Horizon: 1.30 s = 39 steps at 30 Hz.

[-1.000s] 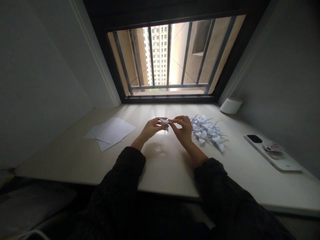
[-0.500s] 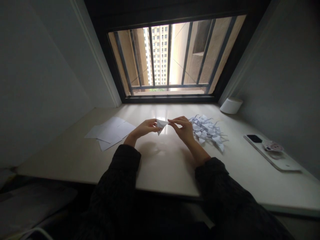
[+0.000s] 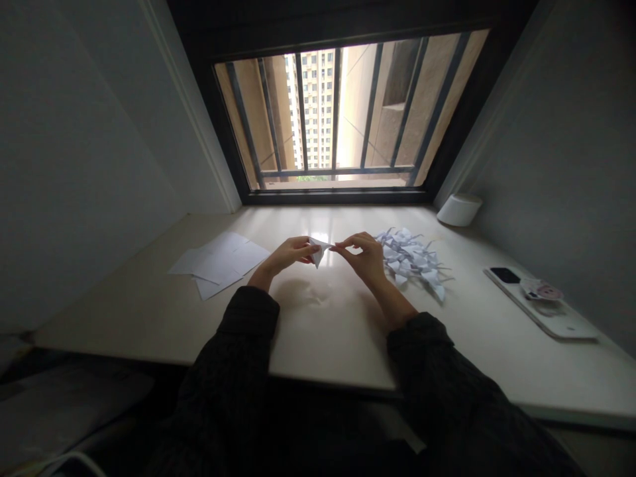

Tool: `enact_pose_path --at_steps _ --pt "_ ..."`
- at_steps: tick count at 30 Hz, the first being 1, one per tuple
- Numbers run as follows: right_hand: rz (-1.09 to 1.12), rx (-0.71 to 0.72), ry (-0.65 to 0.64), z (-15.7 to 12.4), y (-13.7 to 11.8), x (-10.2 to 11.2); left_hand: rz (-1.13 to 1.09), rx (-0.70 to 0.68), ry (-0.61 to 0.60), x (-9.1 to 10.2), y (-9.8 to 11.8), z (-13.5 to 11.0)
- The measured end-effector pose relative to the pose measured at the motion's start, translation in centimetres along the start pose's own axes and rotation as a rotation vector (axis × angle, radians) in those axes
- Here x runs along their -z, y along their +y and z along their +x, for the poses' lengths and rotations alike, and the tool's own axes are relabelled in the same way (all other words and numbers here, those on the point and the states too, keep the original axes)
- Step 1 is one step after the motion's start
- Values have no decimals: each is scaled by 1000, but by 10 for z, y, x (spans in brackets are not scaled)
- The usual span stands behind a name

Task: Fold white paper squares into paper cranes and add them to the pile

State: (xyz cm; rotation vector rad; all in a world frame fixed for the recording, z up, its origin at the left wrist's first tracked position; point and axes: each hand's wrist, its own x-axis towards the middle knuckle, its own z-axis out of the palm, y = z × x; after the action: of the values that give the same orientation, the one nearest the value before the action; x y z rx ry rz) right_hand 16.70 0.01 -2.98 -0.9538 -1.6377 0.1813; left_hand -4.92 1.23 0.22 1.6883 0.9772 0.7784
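Note:
A small folded white paper piece (image 3: 318, 250) hangs a little above the pale desk (image 3: 328, 331). My left hand (image 3: 291, 255) pinches its left side with closed fingers. My right hand (image 3: 362, 255) pinches a thin tip on its right side between thumb and forefinger. Just right of my right hand lies a pile of several folded white paper figures (image 3: 412, 262). Flat white sheets (image 3: 218, 264) lie fanned out to the left of my left hand. Dark sleeves cover both forearms.
A white phone (image 3: 539, 301) with a round sticker lies near the desk's right edge. A small white round object (image 3: 460, 209) stands at the back right corner. A barred window (image 3: 338, 112) spans the back; walls close in on both sides.
My left hand has drawn back slightly to the left and lowered. The folded paper has turned so a pointed flap hangs down. My right hand keeps pinching its tip.

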Motion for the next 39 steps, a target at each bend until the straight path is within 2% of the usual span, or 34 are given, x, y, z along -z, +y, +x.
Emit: enact_pose_path --at_steps 7,19,24,30,35,39 --pt "-34 5 32 -1 1 -1 -24 -22 98 -7 5 0" --pt "-35 -1 45 -1 1 0 172 -152 121 -7 -4 4" --pt "-24 -5 -25 1 1 2 224 -169 139 -6 -6 5" --pt "149 0 -280 0 3 -1 256 -138 123 -4 -9 4" --pt "149 -64 -283 -2 6 -6 257 -124 56 -2 -7 3" --pt "261 -116 -298 -1 8 -7 248 -110 19 -2 -5 1"
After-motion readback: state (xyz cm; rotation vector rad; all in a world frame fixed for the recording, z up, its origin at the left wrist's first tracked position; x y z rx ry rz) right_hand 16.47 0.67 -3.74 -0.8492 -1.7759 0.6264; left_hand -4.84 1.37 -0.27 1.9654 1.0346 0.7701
